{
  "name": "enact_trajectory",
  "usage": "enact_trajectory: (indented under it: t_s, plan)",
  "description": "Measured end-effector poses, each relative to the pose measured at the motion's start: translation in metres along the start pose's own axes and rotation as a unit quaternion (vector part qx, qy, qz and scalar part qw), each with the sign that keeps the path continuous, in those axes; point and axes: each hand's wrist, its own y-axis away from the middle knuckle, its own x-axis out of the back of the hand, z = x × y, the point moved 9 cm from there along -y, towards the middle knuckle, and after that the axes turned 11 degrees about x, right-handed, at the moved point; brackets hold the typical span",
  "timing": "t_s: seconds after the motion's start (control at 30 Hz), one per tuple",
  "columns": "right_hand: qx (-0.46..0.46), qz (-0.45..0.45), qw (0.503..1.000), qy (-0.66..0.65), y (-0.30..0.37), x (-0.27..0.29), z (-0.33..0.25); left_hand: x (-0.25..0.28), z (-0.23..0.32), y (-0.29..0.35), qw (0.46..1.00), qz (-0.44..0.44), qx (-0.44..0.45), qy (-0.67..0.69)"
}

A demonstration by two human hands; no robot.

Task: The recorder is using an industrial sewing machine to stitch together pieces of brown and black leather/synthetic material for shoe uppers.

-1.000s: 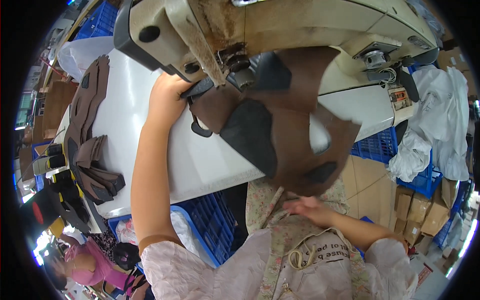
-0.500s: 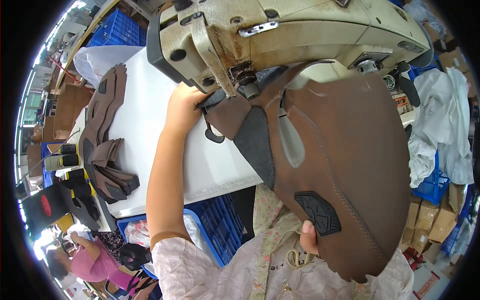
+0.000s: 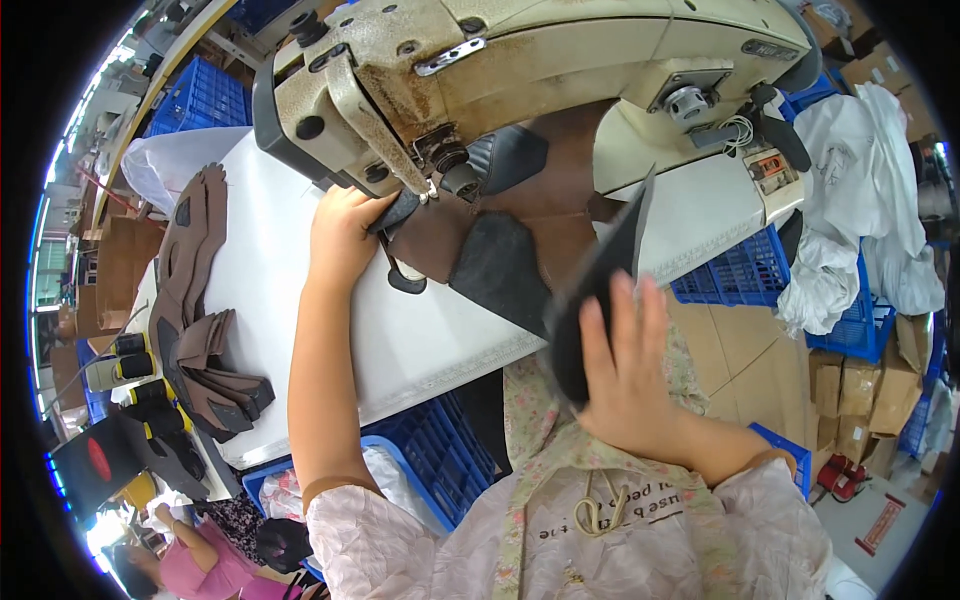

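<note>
A brown padded fabric piece with black patches lies under the head of a beige sewing machine. My left hand is closed on its dark left edge, close beside the presser area; some fingertips are hidden by the machine head. On the right, the piece's loose part stands up almost edge-on, its black underside facing right. My right hand holds that part, long fingers stretched along the black side and thumb hidden. A black patch with a stitched border hangs over the table's front edge.
Brown cut pieces are stacked on the left of the white table. Blue crates stand below it and on the right. White cloth hangs at right. Another person sits at lower left.
My right hand has swung the loose part up and leftward, from brown side showing to nearly edge-on with its black side exposed. My left hand keeps its place at the machine.
</note>
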Motion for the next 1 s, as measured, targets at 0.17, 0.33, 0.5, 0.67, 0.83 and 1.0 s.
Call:
enact_trajectory:
  t_s: [0.17,0.33,0.5,0.67,0.83,1.0]
  plan:
    - [-0.057,-0.097,0.99,-0.082,-0.056,-0.046,0.032,0.0,-0.002,0.004,1.0,-0.013,0.009,-0.004]
    - [-0.007,-0.15,0.987,-0.064,-0.09,-0.064,0.073,-0.003,0.03,0.016,0.996,-0.043,-0.004,-0.075]
    - [0.186,-0.17,0.967,-0.032,-0.113,-0.06,0.123,-0.013,0.052,0.016,0.983,-0.066,0.029,-0.171]
    - [0.121,0.014,0.993,0.005,-0.141,-0.015,0.108,-0.021,0.051,0.027,0.963,-0.079,0.051,-0.253]
    - [0.252,0.085,0.964,-0.03,-0.125,-0.029,0.021,-0.009,0.053,0.018,0.988,-0.063,0.074,-0.118]
    - [0.194,0.061,0.979,-0.016,-0.143,-0.081,0.019,0.0,0.052,0.024,0.997,-0.012,0.047,-0.054]
